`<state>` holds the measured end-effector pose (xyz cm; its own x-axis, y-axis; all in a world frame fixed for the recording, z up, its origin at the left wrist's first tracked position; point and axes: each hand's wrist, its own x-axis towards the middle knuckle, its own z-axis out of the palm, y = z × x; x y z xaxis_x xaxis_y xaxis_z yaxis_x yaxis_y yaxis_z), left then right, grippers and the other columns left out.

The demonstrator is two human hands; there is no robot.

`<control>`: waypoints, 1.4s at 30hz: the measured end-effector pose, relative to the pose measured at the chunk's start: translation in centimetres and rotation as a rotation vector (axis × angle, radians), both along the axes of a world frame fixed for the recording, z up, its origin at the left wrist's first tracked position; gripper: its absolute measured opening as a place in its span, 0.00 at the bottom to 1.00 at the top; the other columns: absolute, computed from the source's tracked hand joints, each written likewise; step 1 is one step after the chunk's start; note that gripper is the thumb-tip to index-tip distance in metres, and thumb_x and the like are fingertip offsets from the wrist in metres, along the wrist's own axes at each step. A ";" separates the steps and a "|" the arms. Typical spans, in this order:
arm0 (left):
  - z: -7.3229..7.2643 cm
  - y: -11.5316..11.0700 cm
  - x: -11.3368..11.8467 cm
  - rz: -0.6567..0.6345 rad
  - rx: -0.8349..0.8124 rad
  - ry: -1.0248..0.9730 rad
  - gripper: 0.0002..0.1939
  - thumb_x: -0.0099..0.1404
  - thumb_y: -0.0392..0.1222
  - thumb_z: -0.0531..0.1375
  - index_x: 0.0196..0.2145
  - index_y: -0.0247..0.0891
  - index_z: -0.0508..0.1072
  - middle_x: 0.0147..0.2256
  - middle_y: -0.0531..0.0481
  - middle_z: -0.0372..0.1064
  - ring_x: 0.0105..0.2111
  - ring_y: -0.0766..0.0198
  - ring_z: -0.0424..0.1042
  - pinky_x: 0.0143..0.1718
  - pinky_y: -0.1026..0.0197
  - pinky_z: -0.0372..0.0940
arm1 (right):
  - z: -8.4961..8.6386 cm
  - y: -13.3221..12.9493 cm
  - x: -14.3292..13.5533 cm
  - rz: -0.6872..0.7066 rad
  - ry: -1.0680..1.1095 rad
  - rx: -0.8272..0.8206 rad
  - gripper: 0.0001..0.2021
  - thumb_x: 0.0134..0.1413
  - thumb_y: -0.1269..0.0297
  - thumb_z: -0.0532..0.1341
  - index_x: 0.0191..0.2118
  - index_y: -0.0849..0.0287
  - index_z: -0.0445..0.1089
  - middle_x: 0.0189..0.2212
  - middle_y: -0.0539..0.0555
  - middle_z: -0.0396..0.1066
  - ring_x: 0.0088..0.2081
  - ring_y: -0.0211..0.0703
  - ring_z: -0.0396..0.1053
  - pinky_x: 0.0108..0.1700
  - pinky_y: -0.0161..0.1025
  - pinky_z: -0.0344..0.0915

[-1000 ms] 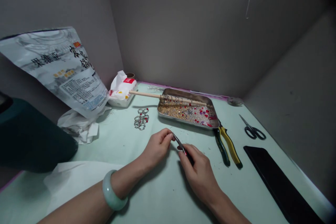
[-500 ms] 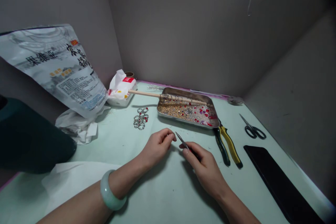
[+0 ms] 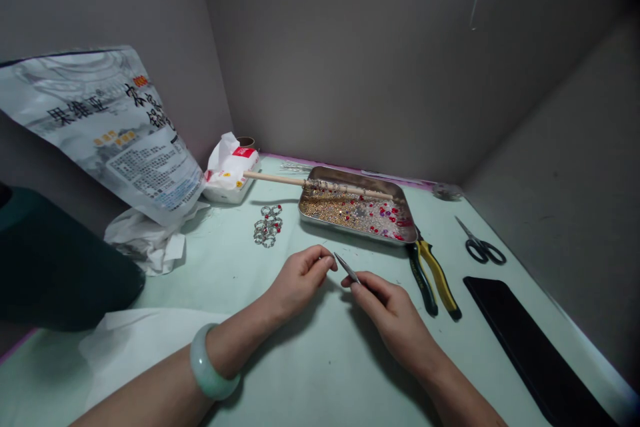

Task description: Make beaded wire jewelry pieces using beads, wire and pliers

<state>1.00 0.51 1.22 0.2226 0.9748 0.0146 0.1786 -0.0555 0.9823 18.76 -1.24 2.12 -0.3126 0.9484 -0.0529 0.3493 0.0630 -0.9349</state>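
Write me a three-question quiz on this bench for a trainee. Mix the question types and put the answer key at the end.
1. True or false: one end of the wooden stick sticks out past the metal tray.

2. Multiple choice: where do the scissors lie relative to the yellow-and-green pliers, from the person's viewpoint?
A) To their left
B) To their right
C) Underneath them

3. Fill in the blank: the person holds the slim pointed metal tool in the ____.

Key: 1. True; 2. B; 3. right hand.
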 end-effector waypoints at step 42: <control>0.1 -0.3 0.1 -0.151 -0.370 -0.586 0.10 0.65 0.47 0.53 0.31 0.38 0.63 0.14 0.63 0.44 0.15 0.74 0.38 0.15 0.68 0.37 | -1.9 -0.2 -0.5 -0.031 -0.236 0.506 0.09 0.60 0.65 0.52 0.41 0.59 0.67 0.30 0.53 0.66 0.32 0.41 0.64 0.34 0.37 0.60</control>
